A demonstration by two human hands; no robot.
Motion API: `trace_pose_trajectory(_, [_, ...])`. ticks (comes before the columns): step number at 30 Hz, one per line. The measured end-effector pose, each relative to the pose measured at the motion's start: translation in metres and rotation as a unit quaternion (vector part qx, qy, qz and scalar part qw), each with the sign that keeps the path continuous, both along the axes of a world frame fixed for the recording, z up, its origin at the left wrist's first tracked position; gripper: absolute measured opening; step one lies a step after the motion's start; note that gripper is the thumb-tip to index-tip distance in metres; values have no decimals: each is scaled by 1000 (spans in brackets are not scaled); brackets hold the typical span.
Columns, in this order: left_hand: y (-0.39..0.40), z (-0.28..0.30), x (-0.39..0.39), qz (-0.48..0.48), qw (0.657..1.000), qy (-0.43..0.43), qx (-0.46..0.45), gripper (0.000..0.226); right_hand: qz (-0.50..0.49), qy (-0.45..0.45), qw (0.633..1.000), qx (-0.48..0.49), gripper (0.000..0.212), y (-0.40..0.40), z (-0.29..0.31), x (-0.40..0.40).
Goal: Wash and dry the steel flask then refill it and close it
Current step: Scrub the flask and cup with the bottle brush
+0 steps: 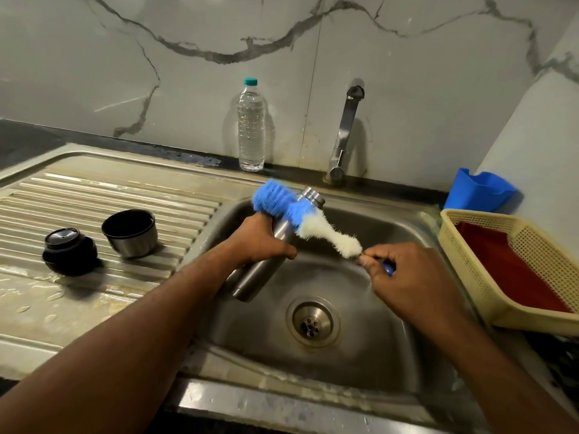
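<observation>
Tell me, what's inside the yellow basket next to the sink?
A red cloth lies inside the yellow basket, covering most of its floor. Whatever might sit under the cloth is hidden, and the basket's far right end runs out of the picture.

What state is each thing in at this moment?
Flask: uncapped, tilted over the sink, held by left hand.
Brush: across the flask's neck, held by right hand.
Cup: upright on the drainboard.
Stopper: off, on the drainboard.
Water bottle: capped, upright.
Tap: no water running.
</observation>
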State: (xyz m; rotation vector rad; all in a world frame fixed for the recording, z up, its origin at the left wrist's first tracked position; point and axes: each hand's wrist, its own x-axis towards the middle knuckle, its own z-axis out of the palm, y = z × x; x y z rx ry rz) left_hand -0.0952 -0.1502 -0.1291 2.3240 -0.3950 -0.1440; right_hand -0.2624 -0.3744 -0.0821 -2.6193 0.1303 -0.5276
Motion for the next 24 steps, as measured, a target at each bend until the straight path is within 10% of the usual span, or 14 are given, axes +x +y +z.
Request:
trace_pose_trajectory(17, [4, 7, -7, -24, 990, -134, 32, 85, -45, -17, 999, -5, 15, -11, 1, 2])
trace_pose_trajectory(24, [-1, 8, -6, -17, 997, -64, -25, 85, -41, -21, 999, -5, 14, -14, 3, 2])
